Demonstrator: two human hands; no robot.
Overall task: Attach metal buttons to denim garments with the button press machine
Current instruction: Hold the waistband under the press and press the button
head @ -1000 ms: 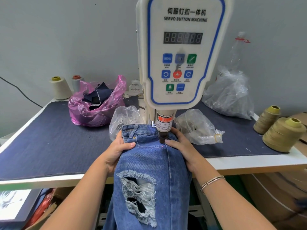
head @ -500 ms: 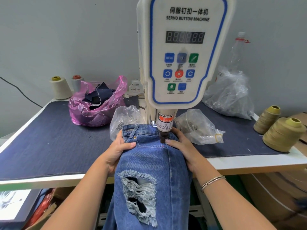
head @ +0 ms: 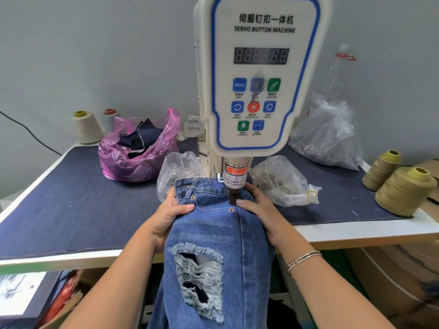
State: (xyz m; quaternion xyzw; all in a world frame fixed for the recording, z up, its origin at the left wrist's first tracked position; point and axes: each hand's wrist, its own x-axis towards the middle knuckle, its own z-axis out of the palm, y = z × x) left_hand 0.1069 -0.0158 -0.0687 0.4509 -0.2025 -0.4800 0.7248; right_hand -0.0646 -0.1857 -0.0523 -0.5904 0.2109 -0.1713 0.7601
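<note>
Left of the button press machine (head: 259, 77), a pink plastic bag (head: 135, 160) of dark fabric scraps sits on the table (head: 71, 203). The left hand (head: 166, 217) grips the jeans (head: 213, 233) at the waistband's left side, its fingers curled round the denim, thumb on top. The jeans lie under the machine's punch (head: 232, 198), a metal rivet (head: 231, 210) just below it. The right hand (head: 263, 214) presses the denim right of the punch, fingers together and fairly straight.
</note>
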